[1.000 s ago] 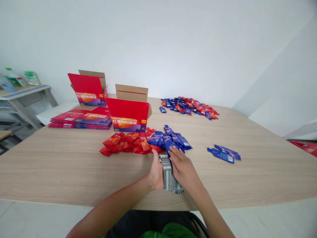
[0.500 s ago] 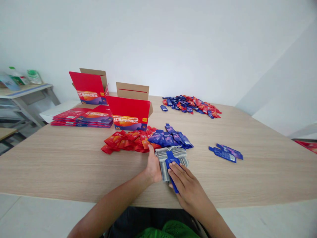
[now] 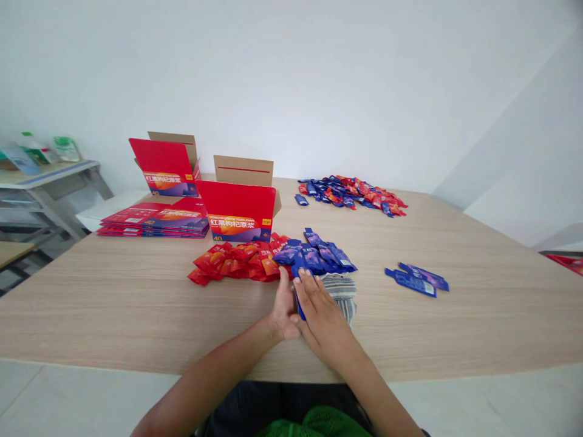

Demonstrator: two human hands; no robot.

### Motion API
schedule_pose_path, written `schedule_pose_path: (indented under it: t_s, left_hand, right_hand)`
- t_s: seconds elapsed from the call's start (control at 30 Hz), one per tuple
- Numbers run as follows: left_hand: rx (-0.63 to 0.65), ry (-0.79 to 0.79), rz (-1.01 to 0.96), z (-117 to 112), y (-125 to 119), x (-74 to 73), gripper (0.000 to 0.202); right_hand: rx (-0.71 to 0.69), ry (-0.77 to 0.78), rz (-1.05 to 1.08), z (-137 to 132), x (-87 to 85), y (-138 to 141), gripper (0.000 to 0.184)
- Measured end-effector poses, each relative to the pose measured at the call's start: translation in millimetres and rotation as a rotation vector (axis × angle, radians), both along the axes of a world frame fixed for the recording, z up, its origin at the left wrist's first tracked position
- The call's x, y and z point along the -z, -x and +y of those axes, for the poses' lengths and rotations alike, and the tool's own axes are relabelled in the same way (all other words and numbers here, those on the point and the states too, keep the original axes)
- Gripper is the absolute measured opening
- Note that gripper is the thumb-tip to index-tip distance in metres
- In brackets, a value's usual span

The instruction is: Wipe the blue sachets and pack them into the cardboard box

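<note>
A stack of silver-striped sachets lies on the wooden table in front of me. My left hand cups the stack's left side with its thumb pointing up; its fingers are hidden behind my right hand. My right hand lies flat on top with the fingers stretched forward, pressing a blue sachet whose edge shows between the two hands. Just beyond the fingertips lie a heap of blue sachets and a heap of red sachets.
An open red carton stands behind the red heap, a second one further back left beside flat red cartons. Two blue sachets lie to the right. A mixed red and blue pile sits at the far side.
My right hand took a blue sachet from the heap, laid it on the striped stack and slid forward and left over it. The stack's top has spread to the right.
</note>
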State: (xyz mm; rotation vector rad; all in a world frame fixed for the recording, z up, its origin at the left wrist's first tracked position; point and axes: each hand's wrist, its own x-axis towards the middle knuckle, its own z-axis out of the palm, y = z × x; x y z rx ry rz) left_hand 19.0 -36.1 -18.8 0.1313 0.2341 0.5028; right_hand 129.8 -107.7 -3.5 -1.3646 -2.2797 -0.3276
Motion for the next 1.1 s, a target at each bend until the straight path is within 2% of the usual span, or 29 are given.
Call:
schedule_pose_path:
  t_s: [0.1, 0.17, 0.33, 0.43, 0.5, 0.57, 0.63, 0.73, 0.8, 0.87, 0.97, 1.1]
  left_hand:
    - [0.02, -0.049, -0.061, 2, 0, 0.6, 0.095]
    - [-0.011, -0.072, -0.057, 4, 1, 0.0, 0.1]
    - [-0.048, -0.038, 0.023, 10, 4, -8.3, 0.116]
    - [-0.067, -0.075, -0.044, 11, 5, -14.7, 0.119]
    - [-0.068, -0.097, -0.084, 12, 6, -17.5, 0.12]
    - [-0.068, -0.101, -0.085, 14, 7, -19.1, 0.119]
    - [-0.084, -0.1, -0.066, 18, 8, -19.7, 0.114]
    - [-0.103, -0.106, -0.04, 24, 10, -18.7, 0.105]
    - [-0.079, -0.117, -0.034, 25, 10, -16.8, 0.101]
    - [-0.043, -0.142, -0.039, 23, 8, -14.0, 0.098]
    - [-0.019, -0.184, -0.046, 19, 5, -9.7, 0.095]
    - [0.007, -0.204, -0.01, 16, 3, -8.1, 0.102]
  right_hand:
    - [0.005, -0.002, 0.053, 6, 1.3, -1, 0.08]
    - [-0.007, -0.015, 0.053, 5, 4.4, -2, 0.082]
    - [-0.123, -0.051, -0.031, -14, 13.3, -3, 0.08]
    - [-0.15, -0.035, -0.033, -30, 17.1, -8, 0.075]
    - [-0.161, 0.01, 0.067, -40, 18.9, -14, 0.068]
    - [-0.143, 0.049, 0.268, -47, 20.0, -25, 0.06]
    - [-0.045, 0.026, 0.53, -48, 19.9, -40, 0.054]
    - [0.256, -0.187, 0.838, -29, 16.1, -77, 0.054]
    - [0.426, -0.324, 0.86, -4, 12.4, -108, 0.055]
    - [0.461, -0.354, 0.771, 26, 10.9, -139, 0.061]
    - [0.431, -0.265, 0.676, 70, 17.5, -176, 0.069]
    - [0.361, -0.114, 0.601, 97, 40.3, -195, 0.074]
